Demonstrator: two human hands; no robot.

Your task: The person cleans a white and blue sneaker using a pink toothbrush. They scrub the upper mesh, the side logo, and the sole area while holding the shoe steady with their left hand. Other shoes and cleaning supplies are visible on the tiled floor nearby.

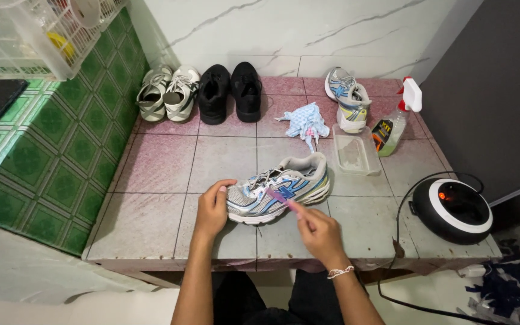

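A grey and blue running shoe [284, 186] lies on its side on the pink tiled ledge [151, 180], toe towards me. My left hand [212, 210] grips the toe end and steadies it. My right hand [317, 232] holds a pink toothbrush [285, 200], and its bristle end rests against the side of the shoe near the laces. A white string bracelet sits on my right wrist.
At the back stand a pair of grey-white sneakers [168, 91], a black pair [231, 90] and the matching running shoe [347, 96]. A blue cloth [305, 123], a clear plastic tub [355, 151], a spray bottle [395, 120] and a round black-white device [452, 207] lie to the right.
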